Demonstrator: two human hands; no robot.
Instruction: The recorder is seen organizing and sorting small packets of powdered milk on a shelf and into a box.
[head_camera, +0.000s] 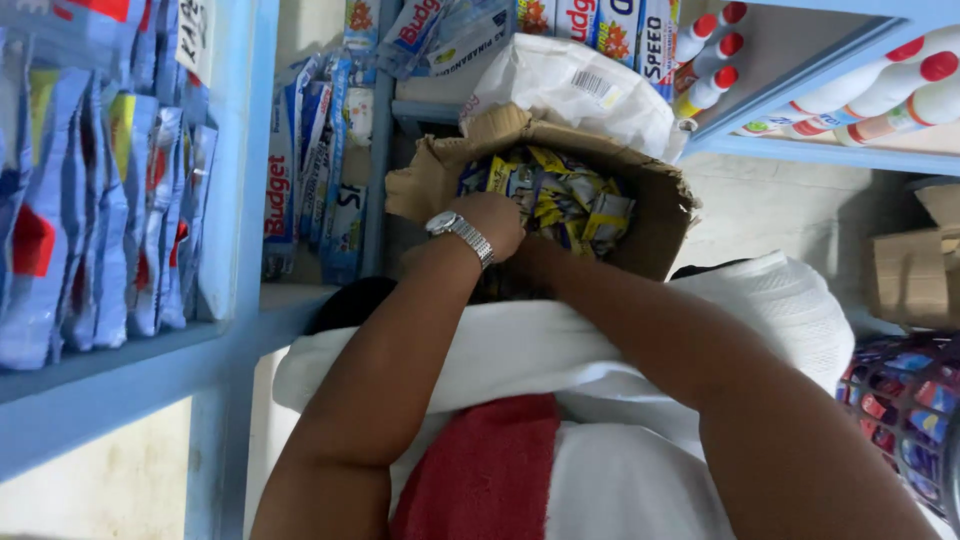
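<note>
- Torn brown cardboard box (655, 225) rests on a white sack (600, 350), open, packed with yellow-and-blue sachets (565, 200).
- Left hand (490, 222), with a wristwatch (460, 232), reaches into the box; grip probably on sachets, cannot tell.
- Right hand hidden behind the left.

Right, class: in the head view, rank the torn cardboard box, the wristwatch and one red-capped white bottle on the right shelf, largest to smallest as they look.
1. cardboard box, clearly largest.
2. red-capped white bottle.
3. wristwatch, smallest, though not far behind the bottle.
</note>
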